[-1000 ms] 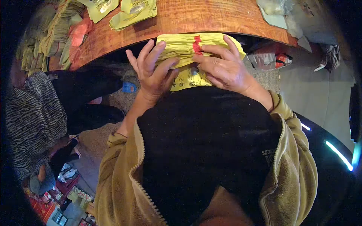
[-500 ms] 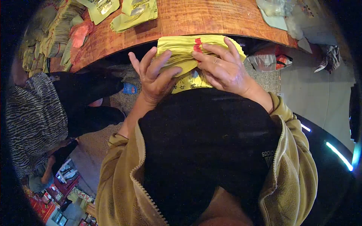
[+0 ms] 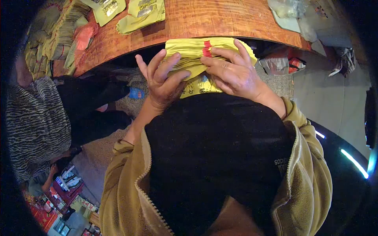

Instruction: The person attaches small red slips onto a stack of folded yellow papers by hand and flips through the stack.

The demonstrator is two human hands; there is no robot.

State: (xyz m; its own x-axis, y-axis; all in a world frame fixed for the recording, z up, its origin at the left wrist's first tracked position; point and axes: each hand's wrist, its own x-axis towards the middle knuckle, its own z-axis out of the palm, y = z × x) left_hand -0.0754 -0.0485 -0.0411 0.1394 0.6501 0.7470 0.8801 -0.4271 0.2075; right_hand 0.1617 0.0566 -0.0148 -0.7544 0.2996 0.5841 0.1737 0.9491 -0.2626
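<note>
A thick stack of yellow paper sheets [image 3: 185, 47] with a red mark across its edges lies between my hands, beyond my lap. My left hand [image 3: 163, 78] is at the stack's left end, its fingers spread and its thumb against the lower sheets. On the right side, my right hand [image 3: 234, 70] grips the stack, fingertips near the red mark. Beneath the stack a yellow sheet with dark printed figures [image 3: 201, 85] shows, partly hidden by my hands and my black shirt.
Yellow printed papers [image 3: 141, 15] lie on the wooden table [image 3: 212, 19]. Bundled stacks [image 3: 59, 39] and a red plastic bag [image 3: 84, 35] are at the left. A person in striped clothing [image 3: 37, 122] is close on the left. Clear plastic bags [image 3: 289, 8] lie at the upper right.
My left hand has shifted slightly right, with its thumb further over the lower sheets. My right hand stays on the stack. The person at the left has moved slightly.
</note>
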